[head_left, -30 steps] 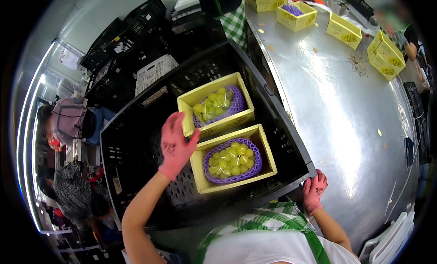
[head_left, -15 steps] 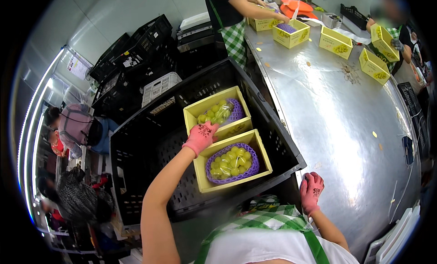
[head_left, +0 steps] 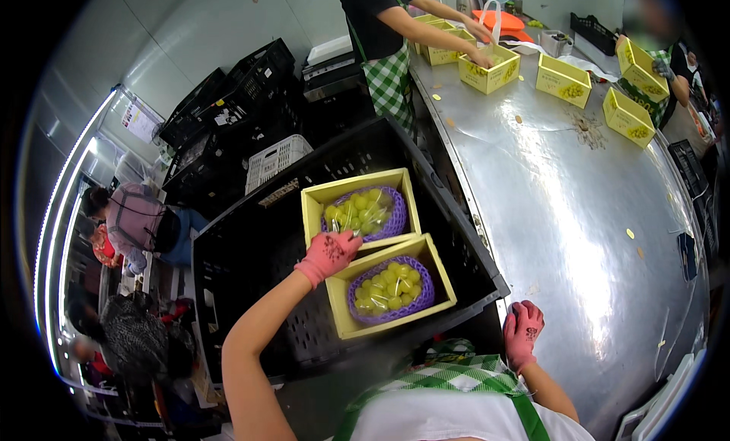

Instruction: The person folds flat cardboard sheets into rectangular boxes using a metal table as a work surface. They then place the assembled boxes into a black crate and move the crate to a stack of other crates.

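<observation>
Head view: farther yellow box [head_left: 334, 193] just beyond left hand [head_left: 330, 255].

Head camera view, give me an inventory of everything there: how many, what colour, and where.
Large crate: one, black, centre
Open cartons: two, pale yellow, inside the crate
Grape bunches: two, green, one per carton
Netted sleeves: two, purple, around the grapes
Metal table: one, silver, right
Grape-print boxes: at least five, yellow, far table, one in a co-worker's hands
Basket: one, white, behind the crate
Stacked crates: several, black, back left
Co-workers: at least four, far end and left
Checked apron: one, green-white, on the wearer
Left hand: one, pink glove, at the cartons
Right hand: one, pink glove, table's near edge
</observation>
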`<action>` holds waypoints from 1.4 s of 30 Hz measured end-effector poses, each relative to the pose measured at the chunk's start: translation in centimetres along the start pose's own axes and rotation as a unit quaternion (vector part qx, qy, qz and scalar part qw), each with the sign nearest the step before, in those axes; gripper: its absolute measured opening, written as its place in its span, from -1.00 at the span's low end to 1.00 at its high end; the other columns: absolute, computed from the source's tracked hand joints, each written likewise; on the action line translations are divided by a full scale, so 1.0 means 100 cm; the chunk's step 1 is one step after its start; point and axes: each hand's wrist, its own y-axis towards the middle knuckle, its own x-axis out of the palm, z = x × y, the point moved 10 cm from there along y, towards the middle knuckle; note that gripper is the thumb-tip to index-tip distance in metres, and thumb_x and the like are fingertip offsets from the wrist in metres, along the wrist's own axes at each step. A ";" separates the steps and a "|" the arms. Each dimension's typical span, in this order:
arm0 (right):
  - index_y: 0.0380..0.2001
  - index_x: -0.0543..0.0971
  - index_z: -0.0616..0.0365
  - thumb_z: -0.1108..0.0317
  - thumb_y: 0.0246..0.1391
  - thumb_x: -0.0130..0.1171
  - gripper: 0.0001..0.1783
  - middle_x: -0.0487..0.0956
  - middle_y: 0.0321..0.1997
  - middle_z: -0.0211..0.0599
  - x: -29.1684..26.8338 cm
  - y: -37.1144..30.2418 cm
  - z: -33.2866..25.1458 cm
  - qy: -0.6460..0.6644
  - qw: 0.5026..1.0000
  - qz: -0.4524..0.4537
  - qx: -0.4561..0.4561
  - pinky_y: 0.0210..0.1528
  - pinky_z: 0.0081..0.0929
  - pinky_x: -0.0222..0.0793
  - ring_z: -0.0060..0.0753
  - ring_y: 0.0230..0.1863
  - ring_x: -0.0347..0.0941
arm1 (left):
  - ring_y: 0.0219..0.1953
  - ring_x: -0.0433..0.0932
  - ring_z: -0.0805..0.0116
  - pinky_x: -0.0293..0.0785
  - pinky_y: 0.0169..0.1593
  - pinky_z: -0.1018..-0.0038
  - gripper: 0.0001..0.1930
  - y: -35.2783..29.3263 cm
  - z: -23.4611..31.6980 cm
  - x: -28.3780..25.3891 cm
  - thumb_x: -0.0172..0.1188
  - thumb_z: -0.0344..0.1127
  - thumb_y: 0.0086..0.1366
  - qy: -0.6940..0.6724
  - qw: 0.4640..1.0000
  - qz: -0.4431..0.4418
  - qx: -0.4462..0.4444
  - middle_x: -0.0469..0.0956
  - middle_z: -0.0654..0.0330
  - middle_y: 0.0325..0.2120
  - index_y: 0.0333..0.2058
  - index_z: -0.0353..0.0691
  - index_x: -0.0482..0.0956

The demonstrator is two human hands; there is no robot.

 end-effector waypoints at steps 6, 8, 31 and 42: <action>-0.18 0.44 0.10 0.34 -0.04 0.03 -0.71 0.37 -0.04 -0.12 -0.003 0.004 -0.006 0.002 1.000 0.009 0.000 0.10 -0.12 0.06 -0.03 0.03 0.21 | -0.54 0.45 0.33 0.36 -0.57 0.37 -0.86 -0.039 -0.002 -0.025 0.13 -0.30 -0.09 0.119 0.985 0.114 0.046 0.37 0.31 -0.56 -0.45 0.01 0.46; -0.17 0.43 0.11 0.34 -0.06 0.03 -0.68 0.36 -0.05 -0.10 -0.001 0.003 -0.003 0.006 1.000 0.000 -0.002 0.09 -0.09 0.04 0.01 0.03 0.19 | -0.55 0.43 0.34 0.35 -0.59 0.40 -0.89 -0.056 -0.003 -0.031 0.11 -0.29 -0.08 0.164 0.976 0.127 0.057 0.36 0.32 -0.57 -0.48 0.02 0.46; -0.22 0.45 0.07 0.29 -0.16 0.08 -0.66 0.36 -0.10 -0.17 -0.008 0.005 -0.003 0.011 1.000 0.022 -0.008 0.04 -0.11 0.06 -0.04 -0.03 0.20 | -0.33 0.51 0.22 0.43 -0.35 0.35 -0.80 0.016 0.001 0.007 0.20 -0.19 0.01 -0.094 0.995 -0.024 0.001 0.46 0.27 -0.44 -0.41 -0.10 0.45; -0.19 0.43 0.08 0.35 -0.05 0.06 -0.72 0.36 -0.04 -0.16 -0.007 -0.005 -0.004 0.016 1.000 0.021 -0.011 0.09 -0.12 0.05 -0.04 0.03 0.19 | -0.36 0.51 0.18 0.46 -0.34 0.33 -0.72 -0.048 0.041 -0.089 0.21 -0.29 0.06 -0.080 0.985 0.149 -0.012 0.50 0.18 -0.37 -0.20 -0.13 0.49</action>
